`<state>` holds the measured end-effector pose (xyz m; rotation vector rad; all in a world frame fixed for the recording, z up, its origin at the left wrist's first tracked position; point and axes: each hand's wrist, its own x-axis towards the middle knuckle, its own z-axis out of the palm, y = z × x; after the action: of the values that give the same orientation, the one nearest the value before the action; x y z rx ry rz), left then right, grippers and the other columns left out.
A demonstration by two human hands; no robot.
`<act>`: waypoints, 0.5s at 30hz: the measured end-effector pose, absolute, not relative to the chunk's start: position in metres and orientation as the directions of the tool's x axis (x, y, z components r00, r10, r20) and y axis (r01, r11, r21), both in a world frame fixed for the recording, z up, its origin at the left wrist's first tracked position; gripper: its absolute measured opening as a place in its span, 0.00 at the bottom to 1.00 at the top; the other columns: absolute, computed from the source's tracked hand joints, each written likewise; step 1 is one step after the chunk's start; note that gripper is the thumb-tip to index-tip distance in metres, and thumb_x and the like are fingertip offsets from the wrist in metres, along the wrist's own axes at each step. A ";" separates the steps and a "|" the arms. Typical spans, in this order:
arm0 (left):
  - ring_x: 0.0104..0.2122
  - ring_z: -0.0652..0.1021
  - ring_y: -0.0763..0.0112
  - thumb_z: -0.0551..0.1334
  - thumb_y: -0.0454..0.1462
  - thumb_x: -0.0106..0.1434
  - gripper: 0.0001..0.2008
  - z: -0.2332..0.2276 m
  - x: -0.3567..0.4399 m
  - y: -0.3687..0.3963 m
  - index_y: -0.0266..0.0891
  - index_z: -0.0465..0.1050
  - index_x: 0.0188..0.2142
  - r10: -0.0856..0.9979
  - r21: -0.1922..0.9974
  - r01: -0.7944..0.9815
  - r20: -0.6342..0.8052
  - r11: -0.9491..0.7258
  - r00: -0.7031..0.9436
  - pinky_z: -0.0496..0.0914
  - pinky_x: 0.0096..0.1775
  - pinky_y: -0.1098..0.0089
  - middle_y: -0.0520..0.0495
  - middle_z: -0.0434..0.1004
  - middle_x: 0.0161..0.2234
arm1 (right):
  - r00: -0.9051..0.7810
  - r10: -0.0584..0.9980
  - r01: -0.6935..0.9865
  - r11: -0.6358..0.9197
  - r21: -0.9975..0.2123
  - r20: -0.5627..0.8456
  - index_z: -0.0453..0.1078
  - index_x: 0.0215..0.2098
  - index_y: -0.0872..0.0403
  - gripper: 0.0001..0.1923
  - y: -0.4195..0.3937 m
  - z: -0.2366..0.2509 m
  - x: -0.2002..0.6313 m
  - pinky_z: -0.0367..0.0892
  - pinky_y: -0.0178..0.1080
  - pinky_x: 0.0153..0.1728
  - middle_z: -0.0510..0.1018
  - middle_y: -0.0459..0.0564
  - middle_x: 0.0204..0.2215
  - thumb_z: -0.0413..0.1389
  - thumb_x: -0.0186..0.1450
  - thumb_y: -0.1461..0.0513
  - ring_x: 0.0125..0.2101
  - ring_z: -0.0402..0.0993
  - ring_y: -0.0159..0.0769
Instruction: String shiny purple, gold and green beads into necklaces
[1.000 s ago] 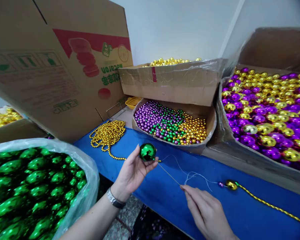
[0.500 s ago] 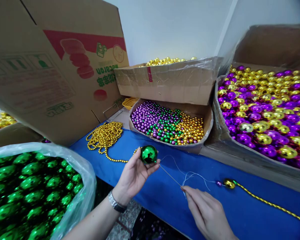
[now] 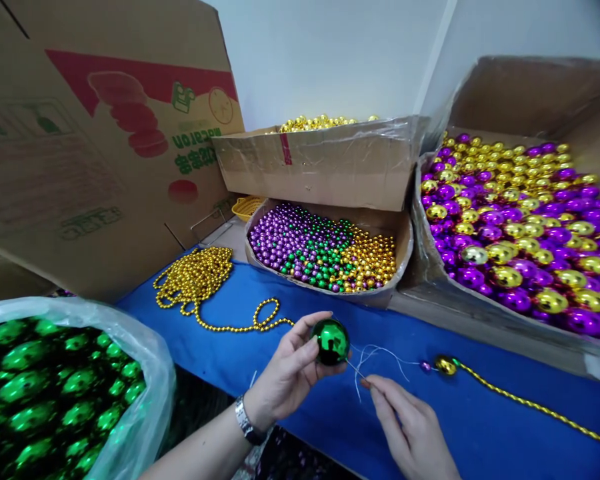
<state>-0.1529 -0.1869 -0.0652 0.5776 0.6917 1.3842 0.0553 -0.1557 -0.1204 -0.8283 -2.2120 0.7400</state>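
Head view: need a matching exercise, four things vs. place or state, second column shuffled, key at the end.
Things
1. Large green ball
2. Gold bead string
3. Yellow basket
4. Lone purple bead

Place or state
A. At the back-left corner of the small-bead box
B. Beside a single gold ball
C. Heaped, one length trailing off
D. Held in the left hand

Pairs: 1-D, 2-C, 3-A, 4-B

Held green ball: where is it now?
Head view, lower half, just right of centre: the green ball is in the left hand, with the right hand to its lower right.
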 end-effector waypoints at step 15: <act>0.44 0.73 0.61 0.62 0.33 0.60 0.21 -0.073 -0.167 -0.194 0.41 0.64 0.53 0.996 0.760 -0.648 -0.092 0.058 -0.019 0.70 0.42 0.61 0.39 0.65 0.50 | -0.654 0.616 0.358 0.763 -0.538 0.439 0.68 0.48 0.52 0.12 -0.140 -0.148 0.054 0.75 0.35 0.38 0.80 0.51 0.38 0.49 0.67 0.63 0.36 0.79 0.38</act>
<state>-0.1670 -0.1941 -0.0728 0.6010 0.7476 1.4398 0.0537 -0.1404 -0.1481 -0.7259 -2.3369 0.5453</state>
